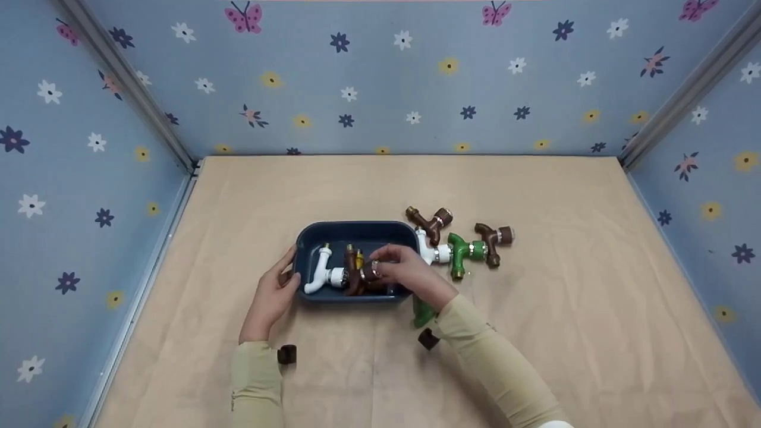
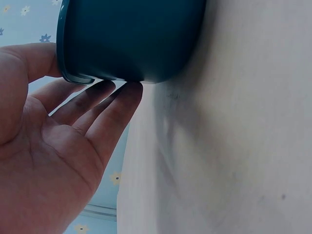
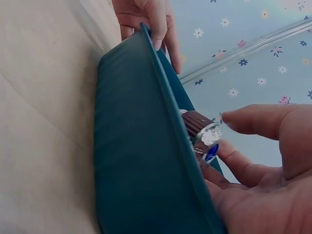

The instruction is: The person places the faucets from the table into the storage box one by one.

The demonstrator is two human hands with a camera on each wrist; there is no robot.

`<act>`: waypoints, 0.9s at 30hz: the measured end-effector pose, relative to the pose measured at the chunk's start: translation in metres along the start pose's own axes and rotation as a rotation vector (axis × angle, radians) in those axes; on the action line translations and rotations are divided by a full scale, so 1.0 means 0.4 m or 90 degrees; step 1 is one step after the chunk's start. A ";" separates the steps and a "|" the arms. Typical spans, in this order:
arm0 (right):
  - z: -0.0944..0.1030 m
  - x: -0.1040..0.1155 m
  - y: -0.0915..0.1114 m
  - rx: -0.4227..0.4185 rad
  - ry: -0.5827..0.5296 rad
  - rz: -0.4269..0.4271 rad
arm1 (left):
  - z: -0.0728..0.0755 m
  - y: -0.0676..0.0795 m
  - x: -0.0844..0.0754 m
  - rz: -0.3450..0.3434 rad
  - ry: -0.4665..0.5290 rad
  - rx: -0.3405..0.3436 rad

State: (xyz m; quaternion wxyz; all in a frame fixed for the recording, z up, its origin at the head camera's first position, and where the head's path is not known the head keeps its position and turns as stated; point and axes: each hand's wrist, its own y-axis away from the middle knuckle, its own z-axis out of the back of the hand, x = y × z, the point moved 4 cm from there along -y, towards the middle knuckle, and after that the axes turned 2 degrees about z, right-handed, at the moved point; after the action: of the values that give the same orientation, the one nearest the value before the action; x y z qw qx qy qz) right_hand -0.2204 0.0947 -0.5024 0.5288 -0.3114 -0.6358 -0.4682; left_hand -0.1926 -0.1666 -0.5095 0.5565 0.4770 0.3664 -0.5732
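A dark blue plastic basin [image 1: 357, 300] stands on the table. My left hand [image 1: 275, 297] grips its left end, with the thumb over the rim and the fingers against the outer wall [image 2: 131, 44]. Inside lie a white tap [image 1: 321, 272] and a brown tap [image 1: 352, 279], with a yellow piece beside the brown one, partly hidden. My right hand [image 1: 410, 273] reaches over the right end of the basin. Its thumb and fingers are spread around the brown tap's handle [image 3: 197, 123], the thumb tip slightly apart from it. A blue-marked cap [image 3: 211, 153] shows just below that handle.
Right of the basin lie a brown tap [image 1: 433, 224], a white tap [image 1: 437, 254], a green tap [image 1: 461, 254] and another brown tap [image 1: 493, 241]. Under my right wrist a further green tap [image 1: 423, 313] is partly covered. Flower-patterned panels [image 1: 380, 89] enclose the table.
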 end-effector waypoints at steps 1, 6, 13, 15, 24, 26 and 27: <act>0.000 0.003 0.003 0.004 -0.010 -0.002 | 0.000 -0.004 0.010 -0.003 0.002 0.001; 0.006 0.017 0.014 0.018 -0.044 -0.002 | 0.001 -0.024 0.055 -0.019 -0.005 -0.006; 0.021 0.021 0.021 0.010 -0.105 -0.018 | 0.001 -0.026 0.057 -0.039 -0.009 -0.009; 0.026 0.020 0.022 0.008 -0.115 -0.017 | 0.000 -0.026 0.056 -0.039 -0.008 -0.009; 0.035 0.023 0.028 0.008 -0.132 -0.008 | 0.000 -0.015 0.033 -0.018 0.007 0.000; 0.039 0.024 0.031 0.005 -0.130 -0.007 | 0.000 -0.006 0.013 -0.018 0.012 0.005; 0.041 0.024 0.032 0.004 -0.130 -0.006 | 0.000 -0.002 0.002 -0.017 0.011 0.006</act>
State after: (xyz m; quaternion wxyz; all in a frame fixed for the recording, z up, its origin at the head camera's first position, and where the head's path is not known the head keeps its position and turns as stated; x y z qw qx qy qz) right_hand -0.2174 0.1136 -0.4895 0.4604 -0.3527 -0.6891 -0.4345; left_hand -0.1932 -0.1668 -0.5105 0.5431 0.4798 0.3751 -0.5780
